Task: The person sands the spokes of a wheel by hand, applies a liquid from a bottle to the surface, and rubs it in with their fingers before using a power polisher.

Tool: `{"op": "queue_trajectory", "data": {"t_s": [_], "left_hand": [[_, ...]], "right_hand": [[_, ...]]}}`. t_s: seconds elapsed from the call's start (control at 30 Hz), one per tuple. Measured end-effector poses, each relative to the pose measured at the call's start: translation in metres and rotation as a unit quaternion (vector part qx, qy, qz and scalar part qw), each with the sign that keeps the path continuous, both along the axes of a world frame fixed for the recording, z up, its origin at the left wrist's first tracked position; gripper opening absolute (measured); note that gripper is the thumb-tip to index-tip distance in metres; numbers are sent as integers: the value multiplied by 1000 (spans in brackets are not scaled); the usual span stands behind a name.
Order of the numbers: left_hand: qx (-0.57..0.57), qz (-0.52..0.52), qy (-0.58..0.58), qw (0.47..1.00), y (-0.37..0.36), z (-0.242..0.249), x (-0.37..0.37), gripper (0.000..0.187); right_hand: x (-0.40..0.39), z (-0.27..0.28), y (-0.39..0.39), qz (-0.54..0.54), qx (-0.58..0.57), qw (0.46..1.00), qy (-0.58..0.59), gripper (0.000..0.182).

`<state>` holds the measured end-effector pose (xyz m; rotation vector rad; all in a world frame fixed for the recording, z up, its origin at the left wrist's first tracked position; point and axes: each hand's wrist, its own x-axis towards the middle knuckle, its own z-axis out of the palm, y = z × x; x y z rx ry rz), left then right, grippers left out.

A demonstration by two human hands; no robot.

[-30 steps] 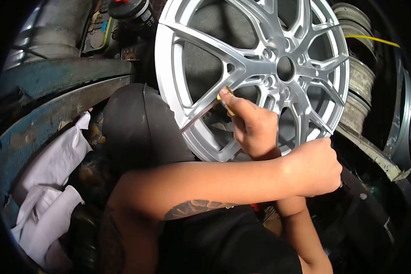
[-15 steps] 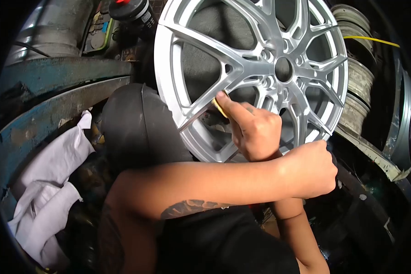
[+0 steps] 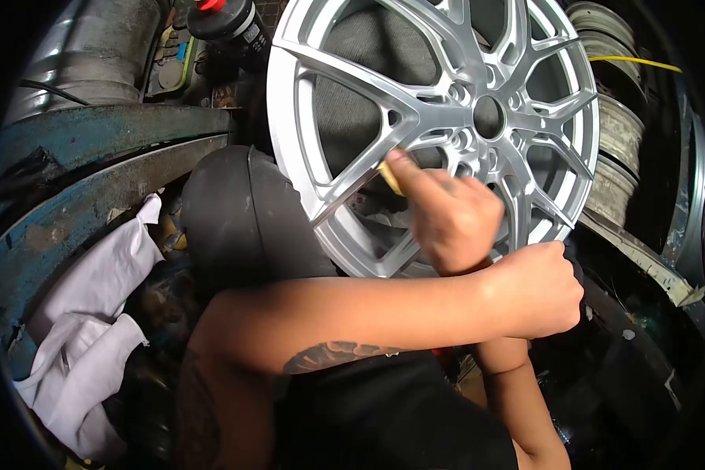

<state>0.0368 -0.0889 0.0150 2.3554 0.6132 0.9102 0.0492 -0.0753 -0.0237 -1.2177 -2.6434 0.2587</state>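
Observation:
A silver alloy wheel (image 3: 439, 117) with split spokes stands tilted in front of me. My right hand (image 3: 458, 223), blurred by motion, pinches a small yellow pad (image 3: 390, 178) that could be sandpaper. Its index finger presses the pad against the edge of a lower-left spoke. My left forearm crosses over the right one. At the wheel's lower right edge, my left hand (image 3: 540, 290) is closed in a fist, its curled fingers turned away from view. Whatever it grips is hidden.
A pale cloth (image 3: 94, 329) hangs at the left below a worn blue metal beam (image 3: 110, 133). A black bottle with a red cap (image 3: 227, 27) stands behind. Several old wheels (image 3: 615, 125) are stacked at the right. My dark-clad knee (image 3: 235, 211) is beside the wheel.
My right hand with the yellow pad has slid up and to the right along the spoke. My left hand stays by the wheel's lower edge; the whole view shifts slightly.

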Motion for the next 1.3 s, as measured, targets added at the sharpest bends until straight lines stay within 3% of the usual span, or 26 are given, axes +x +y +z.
{"op": "queue_trajectory", "data": {"t_s": [0.03,0.1,0.2,0.33,0.47,0.57,0.67,0.8,0.9,1.03,1.13,1.23,1.27,1.3], "left_hand": [[3,11,-3,1000,0,-1,1,13],[10,35,-8,999,1,-3,1,13],[26,44,10,999,0,-2,1,15],[18,46,-14,999,-1,-7,7,14],[14,38,-17,999,-4,-5,8,14],[18,46,-8,999,-2,-5,5,13],[18,31,11,999,-2,-5,3,13],[22,46,-36,998,-2,2,3,13],[42,34,-67,996,-4,5,2,14],[53,73,-82,993,0,5,0,14],[38,25,-76,996,-5,4,1,12],[39,27,-72,996,-3,4,0,12],[40,36,-81,995,-2,4,0,12],[40,45,-88,994,-2,3,0,12]], "right_hand": [[2,-20,-4,9,-12,1000,25,44],[5,3,-6,8,-39,997,-66,43],[1,-1,0,-22,20,999,45,51],[5,-7,-7,14,-28,999,-35,50],[-5,-2,-9,18,26,999,25,49],[4,-2,-12,42,-13,998,-39,47],[-5,-7,-4,15,59,996,67,47],[0,4,-11,23,-25,996,-76,47],[-6,5,-11,-7,5,999,43,46],[-2,-6,-9,8,-44,999,7,46],[-7,6,-8,-12,-42,998,35,45],[2,-18,-4,-21,-209,966,149,44],[8,-8,2,-13,-250,963,100,41],[7,-7,5,-8,-267,952,149,41]]}}
